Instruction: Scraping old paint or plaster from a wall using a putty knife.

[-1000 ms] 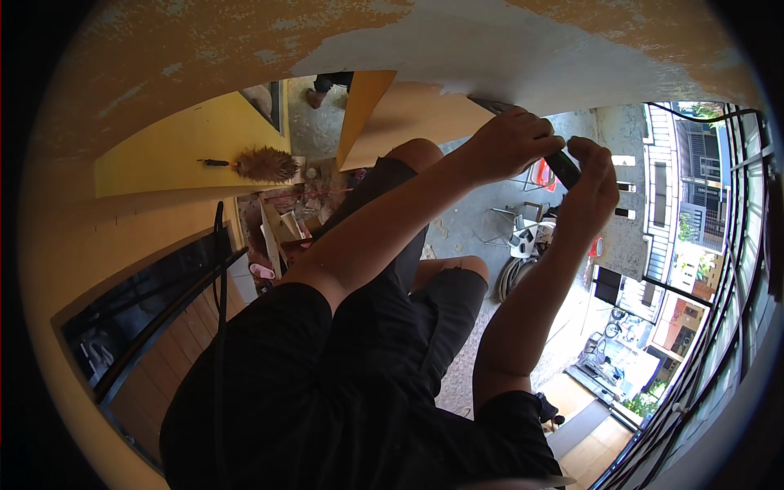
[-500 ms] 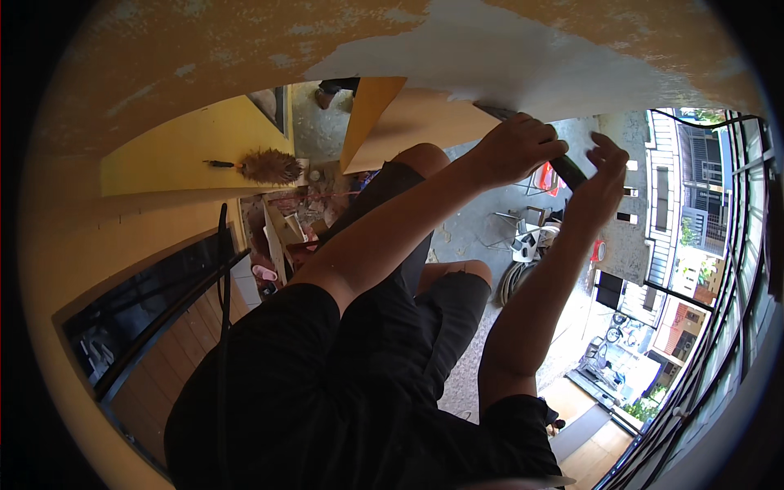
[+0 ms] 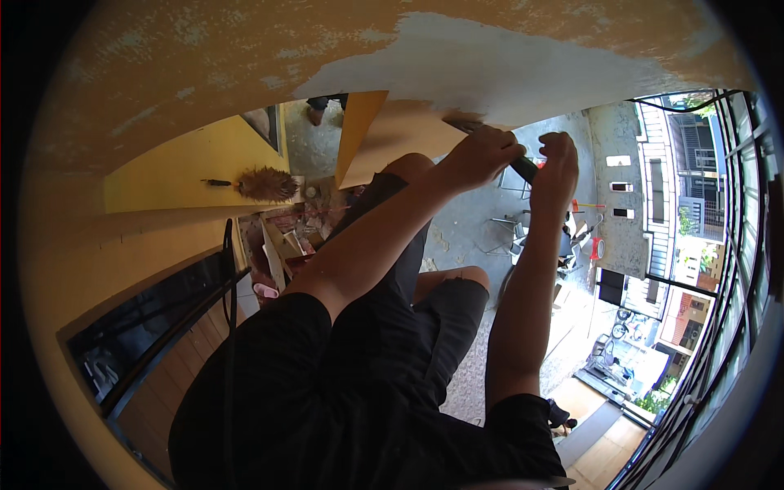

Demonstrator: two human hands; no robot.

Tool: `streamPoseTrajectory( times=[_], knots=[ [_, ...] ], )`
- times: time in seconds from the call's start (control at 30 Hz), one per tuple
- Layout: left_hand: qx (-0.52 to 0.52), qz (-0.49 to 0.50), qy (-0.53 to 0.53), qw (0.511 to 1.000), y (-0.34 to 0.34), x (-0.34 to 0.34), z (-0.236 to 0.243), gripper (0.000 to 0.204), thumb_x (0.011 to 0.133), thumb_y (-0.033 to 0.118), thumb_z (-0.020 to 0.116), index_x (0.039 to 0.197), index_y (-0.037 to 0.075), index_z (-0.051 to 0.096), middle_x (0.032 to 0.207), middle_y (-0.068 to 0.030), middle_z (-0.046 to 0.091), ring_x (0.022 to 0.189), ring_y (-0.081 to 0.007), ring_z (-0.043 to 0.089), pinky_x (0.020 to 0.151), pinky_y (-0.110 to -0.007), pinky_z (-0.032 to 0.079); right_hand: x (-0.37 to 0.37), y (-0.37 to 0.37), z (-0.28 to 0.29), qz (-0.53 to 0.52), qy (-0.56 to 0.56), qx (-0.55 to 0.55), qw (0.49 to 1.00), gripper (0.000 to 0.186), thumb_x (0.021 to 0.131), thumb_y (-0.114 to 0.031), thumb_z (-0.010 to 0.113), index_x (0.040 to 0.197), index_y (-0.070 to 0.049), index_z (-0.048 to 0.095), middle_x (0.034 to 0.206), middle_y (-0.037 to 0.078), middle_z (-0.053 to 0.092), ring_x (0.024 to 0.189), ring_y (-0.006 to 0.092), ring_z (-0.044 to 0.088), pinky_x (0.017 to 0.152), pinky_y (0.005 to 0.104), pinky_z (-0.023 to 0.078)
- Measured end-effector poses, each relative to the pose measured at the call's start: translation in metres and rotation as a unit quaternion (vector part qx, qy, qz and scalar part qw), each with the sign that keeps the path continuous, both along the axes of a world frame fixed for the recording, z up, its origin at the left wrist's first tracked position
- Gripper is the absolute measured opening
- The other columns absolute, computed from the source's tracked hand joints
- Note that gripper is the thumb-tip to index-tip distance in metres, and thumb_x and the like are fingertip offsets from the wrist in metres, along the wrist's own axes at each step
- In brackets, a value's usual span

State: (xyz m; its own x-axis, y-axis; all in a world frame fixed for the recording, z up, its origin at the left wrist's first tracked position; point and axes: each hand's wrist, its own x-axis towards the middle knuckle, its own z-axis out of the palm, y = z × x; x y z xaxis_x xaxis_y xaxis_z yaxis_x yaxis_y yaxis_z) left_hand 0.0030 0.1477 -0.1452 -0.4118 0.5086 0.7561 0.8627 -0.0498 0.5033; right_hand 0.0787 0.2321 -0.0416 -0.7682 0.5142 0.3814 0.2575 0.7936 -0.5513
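Observation:
A scraper with a dark handle is gripped by my left hand, fingers closed round it near the blade. Its flat blade lies against or close to the painted surface at the upper middle. My right hand is at the handle's rear end, its palm side touching it, fingers loosely bent and not wrapped round it. Above both hands spreads an orange wall surface with worn, flaked paint. A smooth grey patch covers its middle.
A feather duster is by the yellow wall on the left. Dark cables hang near my left shoulder. Chairs and other items stand on the grey floor below. Metal bars run along the right side.
Both hands and the scraper have shifted left and slightly down in view. My right hand's fingers are more bent than before. The view itself has moved slightly.

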Motion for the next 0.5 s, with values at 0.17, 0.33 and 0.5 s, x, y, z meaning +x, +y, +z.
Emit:
streamPoseTrajectory(
  times=[0.17,0.33,0.5],
  knots=[
    [0.033,0.028,0.024,0.999,-0.007,0.016,0.027,0.026,0.074,0.004,0.066,0.097,0.010,0.056,0.092,-0.0042,0.057,0.085,-0.0239,0.058,0.079,-0.038,0.045,0.023,-0.019,0.024,-0.016,0.066,-0.169,0.983,0.059,0.098,-0.049,0.027,0.091,0.000,0.060,0.084,0.012,0.061,0.084,0.0235,0.061,0.080,0.0380,0.045],
    [0.050,0.031,0.028,0.998,-0.013,0.012,0.038,0.029,0.073,0.005,0.067,0.099,0.011,0.056,0.094,-0.0032,0.058,0.086,-0.0224,0.058,0.079,-0.038,0.044,0.020,-0.035,0.046,0.005,0.082,-0.170,0.982,0.064,0.098,-0.053,0.025,0.091,0.000,0.060,0.085,0.013,0.062,0.085,0.0237,0.062,0.083,0.0373,0.046],
    [0.045,0.034,0.039,0.998,-0.017,0.006,0.035,0.032,0.073,0.005,0.069,0.101,0.014,0.057,0.097,-0.0015,0.059,0.088,-0.0197,0.059,0.081,-0.036,0.043,0.013,-0.043,0.045,-0.019,0.057,-0.128,0.990,0.067,0.097,-0.054,0.025,0.090,0.001,0.062,0.081,0.013,0.063,0.083,0.0237,0.062,0.080,0.0376,0.046]
  ],
)
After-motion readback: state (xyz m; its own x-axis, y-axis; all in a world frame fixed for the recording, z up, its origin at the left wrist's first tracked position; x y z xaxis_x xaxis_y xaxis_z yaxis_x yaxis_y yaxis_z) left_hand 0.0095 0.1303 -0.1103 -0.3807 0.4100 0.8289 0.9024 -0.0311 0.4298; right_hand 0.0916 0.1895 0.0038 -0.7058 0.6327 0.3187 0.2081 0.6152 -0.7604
